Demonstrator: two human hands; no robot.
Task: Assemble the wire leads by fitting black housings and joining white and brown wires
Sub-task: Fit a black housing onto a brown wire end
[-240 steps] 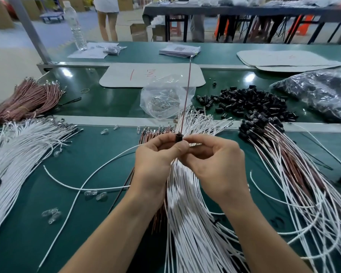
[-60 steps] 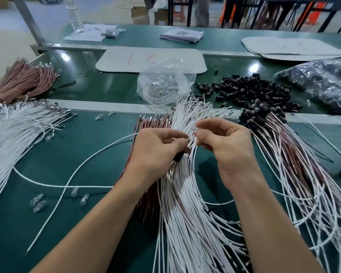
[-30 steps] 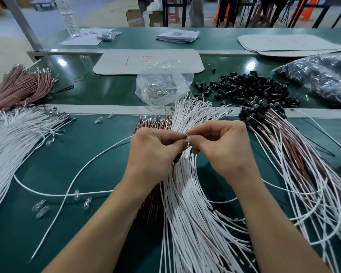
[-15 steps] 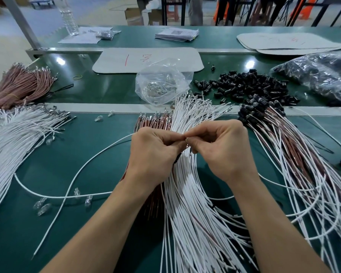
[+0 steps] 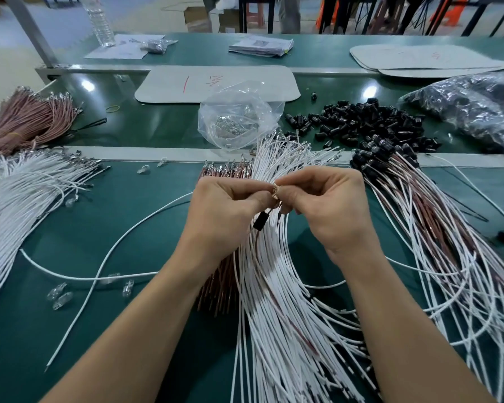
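Over white wires (image 5: 274, 286), left hand (image 5: 224, 216), right hand (image 5: 332, 210), fingers (image 5: 292, 181) tight on terminal (image 5: 275, 190)

A factory assembly hall: long green worktop (image 5: 105, 228) lines, heaped white wires (image 5: 21, 193), brown wires (image 5: 24, 120), loose black housings (image 5: 361, 120), bagged parts (image 5: 472, 106).

A: What is carried by the green bench (image 5: 122, 228)?

B: White wires (image 5: 288, 315) are fanned at centre, beside brown wires (image 5: 220, 295). Loose black housings (image 5: 361, 120) are heaped behind, next to a clear bag (image 5: 239, 117). Housing-tipped leads (image 5: 448, 251) are spread at right.
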